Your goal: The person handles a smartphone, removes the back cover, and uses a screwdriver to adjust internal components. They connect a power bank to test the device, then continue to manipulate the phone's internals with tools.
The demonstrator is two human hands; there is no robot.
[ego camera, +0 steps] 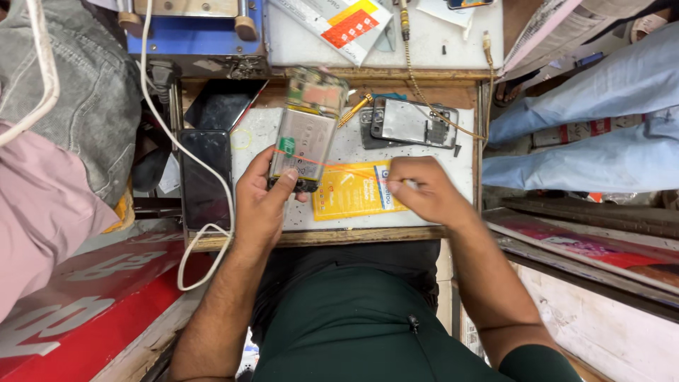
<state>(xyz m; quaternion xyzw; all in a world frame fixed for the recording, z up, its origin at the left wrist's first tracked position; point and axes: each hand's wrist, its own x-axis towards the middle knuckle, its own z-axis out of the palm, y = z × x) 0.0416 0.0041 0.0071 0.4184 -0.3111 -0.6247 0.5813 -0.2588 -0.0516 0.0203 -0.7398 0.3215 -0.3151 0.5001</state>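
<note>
My left hand (260,204) grips the lower end of an opened phone body (305,127), held tilted above the white work mat (438,159), its silver battery and circuit board facing up. A thin orange strip runs from the phone across to my right hand (424,191), which is closed on its end. Under my right hand lies a yellow packet (353,194). A second opened phone frame (414,122) rests flat on the mat behind it, with a brass-tipped tool (353,110) beside it.
Two dark phone screens (205,177) lie left of the mat, crossed by a white cable (185,152). A blue machine (198,35) stands at the back left, with a white board (438,42) carrying packets beside it. Another person's jeans-clad legs (587,120) are at right.
</note>
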